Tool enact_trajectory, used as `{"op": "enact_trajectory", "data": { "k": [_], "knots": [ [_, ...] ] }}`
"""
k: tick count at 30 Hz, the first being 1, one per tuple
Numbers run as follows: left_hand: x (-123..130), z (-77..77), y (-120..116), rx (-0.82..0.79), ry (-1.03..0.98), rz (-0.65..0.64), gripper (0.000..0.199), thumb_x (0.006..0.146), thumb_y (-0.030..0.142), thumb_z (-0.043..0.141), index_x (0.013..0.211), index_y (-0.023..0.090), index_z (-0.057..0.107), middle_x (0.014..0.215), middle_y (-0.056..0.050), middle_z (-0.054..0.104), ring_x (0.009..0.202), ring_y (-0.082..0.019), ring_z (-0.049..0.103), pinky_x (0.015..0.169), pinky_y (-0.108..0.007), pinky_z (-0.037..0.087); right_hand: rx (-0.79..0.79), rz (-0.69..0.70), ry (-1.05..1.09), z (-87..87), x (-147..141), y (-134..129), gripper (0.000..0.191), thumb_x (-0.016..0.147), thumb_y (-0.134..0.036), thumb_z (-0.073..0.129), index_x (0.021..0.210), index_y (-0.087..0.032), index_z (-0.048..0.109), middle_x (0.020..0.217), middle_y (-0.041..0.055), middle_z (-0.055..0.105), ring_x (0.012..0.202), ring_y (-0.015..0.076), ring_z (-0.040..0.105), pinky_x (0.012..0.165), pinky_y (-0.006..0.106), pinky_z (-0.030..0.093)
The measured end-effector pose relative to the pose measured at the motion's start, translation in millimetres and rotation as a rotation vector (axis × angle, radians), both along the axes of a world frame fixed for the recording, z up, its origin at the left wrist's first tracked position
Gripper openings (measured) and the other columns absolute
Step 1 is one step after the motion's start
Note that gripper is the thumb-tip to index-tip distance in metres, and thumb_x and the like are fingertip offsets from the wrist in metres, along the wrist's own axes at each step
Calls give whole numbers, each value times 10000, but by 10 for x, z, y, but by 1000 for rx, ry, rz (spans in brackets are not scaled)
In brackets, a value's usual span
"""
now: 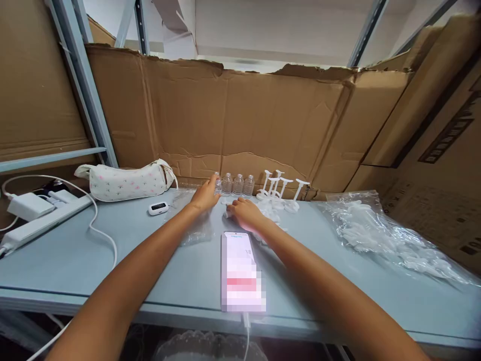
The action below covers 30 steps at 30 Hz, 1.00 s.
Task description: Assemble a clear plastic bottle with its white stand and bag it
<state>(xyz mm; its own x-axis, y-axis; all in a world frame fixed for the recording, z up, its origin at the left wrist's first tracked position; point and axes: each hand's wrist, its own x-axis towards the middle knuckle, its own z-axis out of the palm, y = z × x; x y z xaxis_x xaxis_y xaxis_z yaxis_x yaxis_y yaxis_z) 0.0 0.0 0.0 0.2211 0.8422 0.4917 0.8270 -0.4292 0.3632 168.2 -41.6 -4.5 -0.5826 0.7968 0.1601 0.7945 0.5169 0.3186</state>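
My left hand [206,194] has its fingers closed around a small clear bottle [218,186] at the left end of a short row. Beside it stand several more clear bottles [238,184], upright against the cardboard. My right hand [246,212] is curled low over the table, with a small white plastic piece [226,214] showing at its fingertips; most of that piece is hidden. Just right of this hand, several white plastic parts with round bases and T-shaped tops [280,188] stand grouped together. More white pieces lie partly behind my right wrist.
A lit phone [240,271] with a cable lies in front. Left are a crumpled clear bag [197,228], a small white device [158,208], a patterned pouch [126,180] and a power strip [48,223]. A clear bag of white parts [376,233] lies right. Cardboard [244,115] walls the back.
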Motion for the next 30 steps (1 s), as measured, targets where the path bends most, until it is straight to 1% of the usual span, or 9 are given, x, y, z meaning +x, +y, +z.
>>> {"op": "enact_trajectory", "data": {
  "k": [2, 6, 8, 11, 13, 16, 21, 25, 30],
  "knots": [
    [11, 53, -122, 47, -9, -22, 523, 800, 248, 557, 1285, 215, 363, 1205, -115, 543, 1065, -233, 571, 889, -336, 442, 14, -8, 14, 20, 4, -33, 252, 854, -116, 459, 1045, -143, 621, 1029, 142, 667, 1034, 240, 570, 809, 304, 406],
    [-13, 192, -461, 120, 41, -98, 510, 825, 277, 511, 1324, 309, 411, 1118, -66, 518, 886, -202, 603, 815, -339, 472, 57, -80, 78, 157, 76, -159, 243, 835, -172, 491, 1051, -126, 593, 939, 153, 691, 894, 261, 634, 751, 325, 414],
    [-41, 246, -625, 105, 85, -134, 543, 832, 280, 501, 1359, 332, 382, 1104, -54, 531, 890, -193, 598, 806, -327, 475, 80, -113, 114, 244, 144, -230, 254, 852, -208, 475, 1072, -130, 575, 883, 138, 701, 831, 265, 650, 698, 324, 417],
    [-88, 269, -807, 103, 109, -159, 569, 812, 296, 532, 1359, 306, 375, 1168, -42, 557, 955, -205, 588, 827, -329, 472, 114, -80, 254, 317, 263, -322, 268, 877, -252, 465, 1108, -155, 558, 936, 114, 696, 846, 245, 645, 672, 303, 417],
    [-121, 250, -884, 115, 95, -169, 507, 800, 307, 548, 1295, 274, 443, 1196, -30, 572, 973, -204, 586, 852, -332, 465, 111, 2, 395, 291, 331, -360, 259, 880, -256, 480, 1109, -169, 567, 979, 99, 686, 848, 216, 636, 679, 287, 424],
    [-168, 204, -951, 109, 106, -214, 423, 796, 316, 563, 1212, 251, 522, 1189, -20, 597, 1000, -202, 584, 889, -335, 452, 66, 148, 568, 154, 392, -380, 252, 891, -259, 493, 1109, -174, 585, 973, 84, 680, 843, 195, 624, 720, 294, 448],
    [-212, 131, -978, 103, 179, -344, 390, 809, 314, 580, 1193, 254, 549, 1181, -23, 620, 1077, -205, 562, 938, -357, 430, -3, 314, 708, -48, 406, -415, 277, 899, -279, 501, 1150, -214, 597, 895, 67, 663, 790, 191, 605, 722, 330, 479],
    [-208, 70, -977, 110, 197, -403, 397, 828, 319, 567, 1215, 238, 539, 1156, -35, 632, 1047, -196, 574, 922, -355, 441, -32, 340, 762, -65, 409, -485, 276, 902, -243, 495, 1147, -225, 619, 791, 46, 622, 724, 174, 575, 688, 315, 476],
    [-191, 43, -1003, 188, 185, -433, 377, 835, 315, 563, 1200, 218, 551, 1126, -45, 639, 1029, -190, 577, 900, -348, 452, -80, 306, 860, -56, 428, -531, 257, 892, -245, 508, 1117, -205, 626, 821, 47, 636, 703, 154, 576, 680, 294, 468]
  ]
}}
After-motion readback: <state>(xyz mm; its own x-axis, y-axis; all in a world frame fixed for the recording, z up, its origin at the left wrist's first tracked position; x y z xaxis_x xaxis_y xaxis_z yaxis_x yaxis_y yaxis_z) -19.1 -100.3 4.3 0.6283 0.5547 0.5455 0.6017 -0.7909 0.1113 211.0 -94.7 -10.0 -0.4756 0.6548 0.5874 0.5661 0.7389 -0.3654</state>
